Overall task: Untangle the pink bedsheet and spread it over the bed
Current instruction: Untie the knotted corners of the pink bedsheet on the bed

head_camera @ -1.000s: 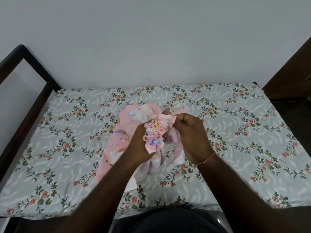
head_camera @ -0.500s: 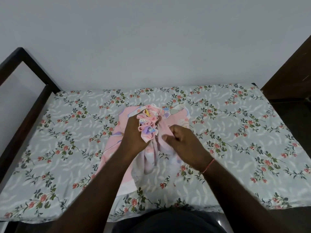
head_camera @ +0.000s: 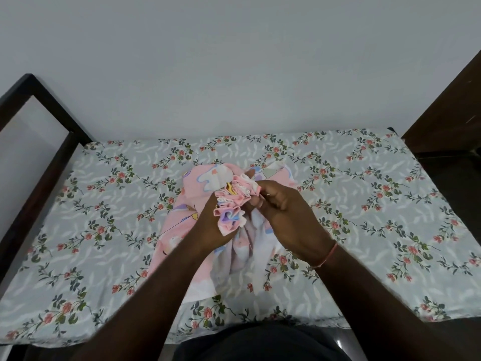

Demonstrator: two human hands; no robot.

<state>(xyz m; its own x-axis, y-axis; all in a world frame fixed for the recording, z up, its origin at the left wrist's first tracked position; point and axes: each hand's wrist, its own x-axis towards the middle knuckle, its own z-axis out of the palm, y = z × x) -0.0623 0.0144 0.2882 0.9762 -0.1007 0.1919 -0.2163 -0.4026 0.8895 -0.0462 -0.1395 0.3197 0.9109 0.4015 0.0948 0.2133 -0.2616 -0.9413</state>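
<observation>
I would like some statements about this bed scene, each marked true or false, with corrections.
1. Both hands hold the pink bedsheet. True: the left hand and right hand grip its bunched edge.
2. The pink bedsheet is spread flat over the bed. False: it is bunched in the middle.
3. The floral cover lies under it. True.
4. The right wrist is bare. False: it wears a thin band.
</observation>
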